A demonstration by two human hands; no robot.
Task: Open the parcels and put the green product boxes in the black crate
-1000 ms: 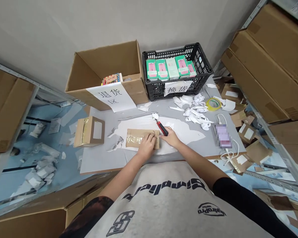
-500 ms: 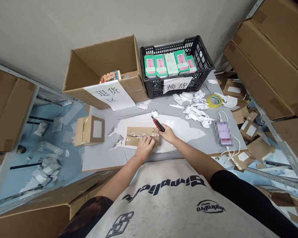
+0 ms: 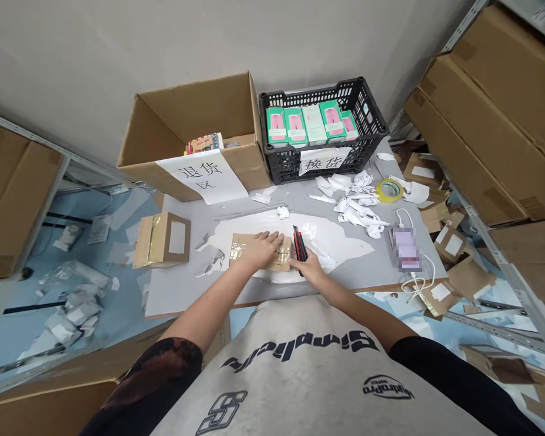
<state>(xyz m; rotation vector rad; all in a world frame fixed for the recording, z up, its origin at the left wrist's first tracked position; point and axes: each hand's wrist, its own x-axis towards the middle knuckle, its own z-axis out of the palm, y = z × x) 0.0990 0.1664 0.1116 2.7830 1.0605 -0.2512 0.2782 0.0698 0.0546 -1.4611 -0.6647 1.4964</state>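
A small brown taped parcel (image 3: 245,251) lies on the grey table (image 3: 181,290) in front of me. My left hand (image 3: 264,245) rests flat on top of it, fingers stretched out. My right hand (image 3: 307,266) is closed round a red and black utility knife (image 3: 298,244), whose blade end points away from me at the parcel's right end.
An open cardboard box (image 3: 195,139) with a paper sign and a black crate (image 3: 322,130) of green and pink boxes stand at the back. Crumpled white paper (image 3: 358,206), a tape roll (image 3: 390,190), a phone (image 3: 406,248) on a cable and another parcel (image 3: 162,240) lie about.
My left hand moved from the parcel's near edge to lie flat on its top. My right hand drew the knife back toward me, along the parcel's right end.
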